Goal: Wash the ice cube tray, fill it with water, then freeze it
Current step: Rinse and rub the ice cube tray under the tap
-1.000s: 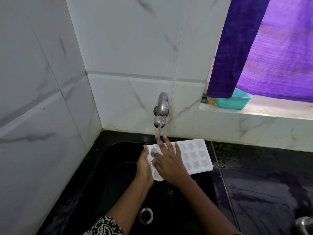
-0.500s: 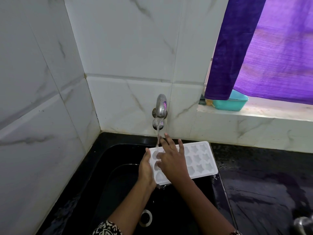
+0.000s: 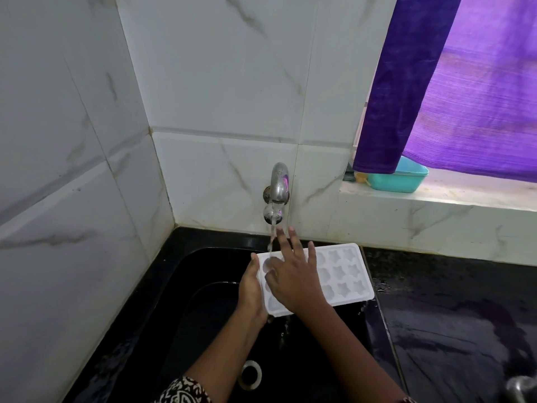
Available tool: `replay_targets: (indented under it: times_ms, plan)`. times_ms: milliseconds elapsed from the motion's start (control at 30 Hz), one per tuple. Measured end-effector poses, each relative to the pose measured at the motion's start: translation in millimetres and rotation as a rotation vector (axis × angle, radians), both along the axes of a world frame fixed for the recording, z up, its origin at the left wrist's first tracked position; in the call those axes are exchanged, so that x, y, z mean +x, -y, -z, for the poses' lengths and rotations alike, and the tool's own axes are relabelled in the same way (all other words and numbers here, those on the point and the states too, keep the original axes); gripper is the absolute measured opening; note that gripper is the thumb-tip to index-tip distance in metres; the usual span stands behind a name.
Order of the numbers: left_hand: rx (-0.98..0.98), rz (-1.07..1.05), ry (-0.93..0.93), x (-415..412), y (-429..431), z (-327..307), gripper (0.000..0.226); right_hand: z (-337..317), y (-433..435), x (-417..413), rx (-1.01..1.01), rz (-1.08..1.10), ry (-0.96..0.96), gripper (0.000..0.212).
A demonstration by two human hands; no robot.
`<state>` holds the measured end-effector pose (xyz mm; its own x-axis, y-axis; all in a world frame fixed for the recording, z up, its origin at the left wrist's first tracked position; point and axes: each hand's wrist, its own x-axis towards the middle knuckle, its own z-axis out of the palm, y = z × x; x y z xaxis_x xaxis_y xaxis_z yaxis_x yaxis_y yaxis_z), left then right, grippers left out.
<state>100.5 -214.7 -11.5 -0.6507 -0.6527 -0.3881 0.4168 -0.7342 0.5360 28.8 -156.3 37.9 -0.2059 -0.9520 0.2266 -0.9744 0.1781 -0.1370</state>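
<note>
A white ice cube tray (image 3: 344, 274) with star-shaped cells is held level over the black sink (image 3: 180, 289), under the wall tap (image 3: 277, 193). A thin stream of water runs from the tap onto the tray's left end. My left hand (image 3: 251, 289) grips the tray's left short edge, thumb on top. Lying flat on the tray's left half is my right hand (image 3: 293, 276), fingers spread, fingertips by the stream. The cells under that hand are hidden.
The sink drain (image 3: 251, 375) lies below the hands. A wet black counter (image 3: 450, 315) runs to the right. A teal tub (image 3: 402, 178) sits on the marble sill under a purple curtain (image 3: 453, 91). White tiled walls close in left and behind. A metal object (image 3: 521, 388) shows at bottom right.
The view has shifted a little. My right hand has slid slightly across the tray's cells near the stream; my left hand keeps its grip and the water keeps running.
</note>
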Motion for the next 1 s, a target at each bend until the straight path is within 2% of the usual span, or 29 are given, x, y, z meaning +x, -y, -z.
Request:
replay_targets:
  times_ms: [100,233,300,367,467,567,633,700,867,1000]
  plan:
    - [-0.006,-0.029,0.003,-1,3,-2,0.059,6,-3,9,0.012,-0.029,-0.005,0.041]
    - [-0.011,0.007,0.051,2,6,1,0.068,5,-5,-4,-0.004,0.035,0.103,0.029]
    - [0.005,0.016,0.070,3,4,4,0.070,4,-4,-3,-0.011,0.055,0.079,0.028]
    - [0.004,0.001,0.064,2,4,4,0.066,9,-5,4,0.038,0.017,0.038,0.035]
    - [0.032,-0.006,0.028,2,7,3,0.066,15,-10,9,0.085,-0.013,0.157,0.042]
    - [0.022,-0.013,0.113,5,11,6,0.075,10,-20,4,-0.046,0.048,0.284,0.036]
    - [0.045,-0.028,0.174,5,14,9,0.078,9,-28,3,-0.166,0.111,0.318,0.041]
    - [0.051,-0.062,0.203,3,16,9,0.077,12,-33,4,-0.175,0.105,0.301,0.044]
    - [0.088,-0.085,0.106,0,19,3,0.075,28,-30,6,0.049,0.015,0.179,0.040]
    - [0.067,-0.080,0.025,-3,8,2,0.067,29,-18,12,0.050,-0.016,0.133,0.030]
